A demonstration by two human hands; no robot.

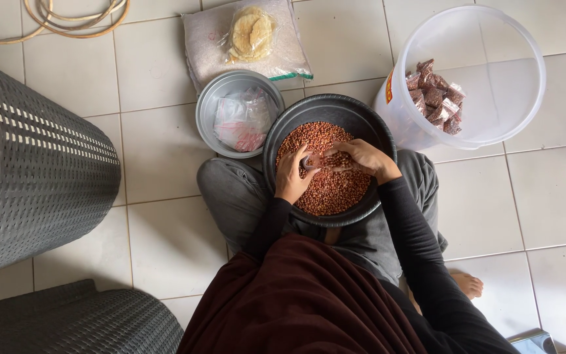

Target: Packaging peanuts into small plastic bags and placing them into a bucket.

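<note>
A black round basin rests on my lap, filled with reddish-brown peanuts. Both hands are over the peanuts. My left hand holds a small clear plastic bag open at its mouth. My right hand is cupped next to it with peanuts in its fingers, right at the bag's opening.
A grey metal bowl with clear plastic bags stands left of the basin. A clear bucket at right holds several small filled packets. A bag of crackers lies beyond. Dark wicker furniture stands at left on the tiled floor.
</note>
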